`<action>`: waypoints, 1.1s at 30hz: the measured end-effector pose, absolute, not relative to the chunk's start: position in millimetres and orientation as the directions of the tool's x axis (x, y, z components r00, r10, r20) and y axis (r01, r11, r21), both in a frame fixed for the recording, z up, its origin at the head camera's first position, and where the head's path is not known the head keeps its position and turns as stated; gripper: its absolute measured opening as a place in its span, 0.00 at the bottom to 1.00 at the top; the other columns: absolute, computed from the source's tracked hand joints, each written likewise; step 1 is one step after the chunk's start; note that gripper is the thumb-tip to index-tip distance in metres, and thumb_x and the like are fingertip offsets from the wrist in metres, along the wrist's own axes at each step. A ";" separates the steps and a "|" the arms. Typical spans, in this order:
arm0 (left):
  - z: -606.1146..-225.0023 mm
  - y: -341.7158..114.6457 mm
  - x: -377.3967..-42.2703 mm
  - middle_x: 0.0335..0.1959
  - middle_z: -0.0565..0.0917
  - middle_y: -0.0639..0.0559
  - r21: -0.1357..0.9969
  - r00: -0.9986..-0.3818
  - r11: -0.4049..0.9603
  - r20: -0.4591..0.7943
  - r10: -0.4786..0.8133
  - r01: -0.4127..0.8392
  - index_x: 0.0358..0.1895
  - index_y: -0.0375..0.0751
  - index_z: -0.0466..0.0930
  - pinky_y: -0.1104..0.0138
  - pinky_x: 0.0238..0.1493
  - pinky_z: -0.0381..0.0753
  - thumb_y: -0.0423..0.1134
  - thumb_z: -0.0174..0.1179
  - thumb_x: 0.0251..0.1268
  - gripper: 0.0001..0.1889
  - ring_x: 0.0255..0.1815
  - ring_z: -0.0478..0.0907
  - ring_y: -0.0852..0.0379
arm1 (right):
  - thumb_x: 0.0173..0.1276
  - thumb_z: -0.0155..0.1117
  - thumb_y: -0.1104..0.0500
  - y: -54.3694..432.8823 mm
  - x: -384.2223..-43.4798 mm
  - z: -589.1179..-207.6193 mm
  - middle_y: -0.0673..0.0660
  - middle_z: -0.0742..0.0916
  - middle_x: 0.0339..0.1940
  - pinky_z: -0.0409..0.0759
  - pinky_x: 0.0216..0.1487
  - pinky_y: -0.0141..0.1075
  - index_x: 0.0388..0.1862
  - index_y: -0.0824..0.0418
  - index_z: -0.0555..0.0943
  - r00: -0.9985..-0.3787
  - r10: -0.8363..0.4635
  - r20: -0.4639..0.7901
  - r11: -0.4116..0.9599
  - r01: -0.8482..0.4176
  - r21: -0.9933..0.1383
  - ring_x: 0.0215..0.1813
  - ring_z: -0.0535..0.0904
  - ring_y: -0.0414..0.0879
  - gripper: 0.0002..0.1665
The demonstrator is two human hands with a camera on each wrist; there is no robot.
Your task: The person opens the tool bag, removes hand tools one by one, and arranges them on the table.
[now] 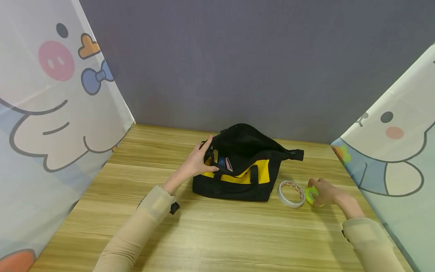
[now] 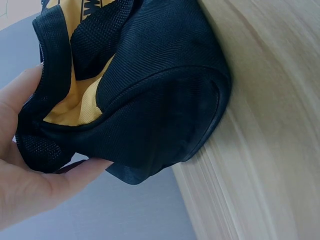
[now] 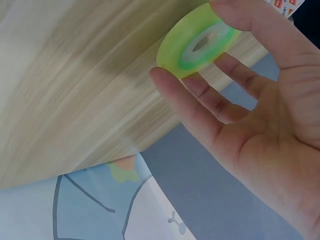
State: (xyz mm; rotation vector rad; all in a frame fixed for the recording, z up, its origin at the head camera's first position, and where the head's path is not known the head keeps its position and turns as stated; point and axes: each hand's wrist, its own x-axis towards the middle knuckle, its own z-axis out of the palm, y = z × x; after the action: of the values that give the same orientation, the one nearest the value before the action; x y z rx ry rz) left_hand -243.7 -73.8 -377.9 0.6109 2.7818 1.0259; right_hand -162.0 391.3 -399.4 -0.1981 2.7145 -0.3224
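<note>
A black and yellow zippered bag (image 1: 234,192) stands on the table with its top unzipped and spread. My left hand (image 1: 196,161) grips the rim at the bag's left end, thumb at the near side and fingers at the far side. Inside, a blue item (image 1: 222,161) and a pink-edged item (image 1: 229,164) show near that end. To the right of the bag, my right hand (image 1: 326,192) holds a yellow-green tape roll (image 3: 177,45) by its edge, between thumb and fingertips. Beside it lies a larger white tape roll (image 1: 291,204), flat on the wood.
The wood-grain table (image 1: 217,234) ends at a grey back panel (image 1: 224,68). Cartoon-printed panels flank it at the left (image 1: 30,124) and right (image 1: 401,158). The bag's zipper end (image 1: 296,154) sticks out to the right, above the white roll.
</note>
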 end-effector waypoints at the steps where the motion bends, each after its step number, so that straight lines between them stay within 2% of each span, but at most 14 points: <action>1: -377.8 -73.8 -243.7 0.79 0.46 0.29 0.643 -0.912 0.690 0.033 0.408 0.332 0.82 0.54 0.36 0.37 0.70 0.65 0.48 0.74 0.55 0.60 0.77 0.54 0.28 | 0.44 0.74 0.67 391.4 -162.2 -400.1 0.76 0.75 0.48 0.75 0.39 0.46 0.50 0.67 0.71 -0.912 -0.186 -0.367 0.963 -0.095 -0.252 0.43 0.73 0.58 0.33; 11: -379.3 -73.4 -243.2 0.79 0.46 0.29 0.641 -0.914 0.693 0.033 0.404 0.329 0.82 0.57 0.35 0.38 0.70 0.66 0.48 0.74 0.55 0.60 0.77 0.55 0.28 | 0.43 0.78 0.65 392.2 -162.4 -406.9 0.78 0.74 0.50 0.79 0.42 0.52 0.50 0.66 0.72 -0.915 -0.185 -0.359 0.960 -0.091 -0.264 0.47 0.75 0.63 0.35; 21: -379.2 -73.6 -243.1 0.79 0.47 0.29 0.638 -0.914 0.693 0.043 0.404 0.336 0.82 0.56 0.35 0.38 0.69 0.67 0.48 0.74 0.56 0.60 0.76 0.56 0.28 | 0.42 0.81 0.63 396.2 -163.0 -412.7 0.76 0.75 0.51 0.79 0.44 0.52 0.52 0.65 0.73 -0.914 -0.182 -0.363 0.960 -0.085 -0.268 0.47 0.75 0.60 0.37; 33: -378.2 -74.0 -242.1 0.79 0.46 0.29 0.644 -0.915 0.690 0.040 0.402 0.331 0.82 0.57 0.35 0.37 0.69 0.66 0.48 0.74 0.56 0.60 0.77 0.55 0.28 | 0.43 0.78 0.65 390.9 -160.5 -408.5 0.76 0.75 0.49 0.77 0.40 0.49 0.53 0.66 0.72 -0.910 -0.173 -0.376 0.963 -0.077 -0.258 0.44 0.74 0.59 0.37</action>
State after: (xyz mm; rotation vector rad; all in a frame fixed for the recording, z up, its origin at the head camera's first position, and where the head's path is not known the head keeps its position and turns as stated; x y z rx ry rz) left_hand -242.1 -74.0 -378.2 0.6071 2.7912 1.0324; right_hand -160.5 390.9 -408.5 -0.1799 2.7087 -0.3340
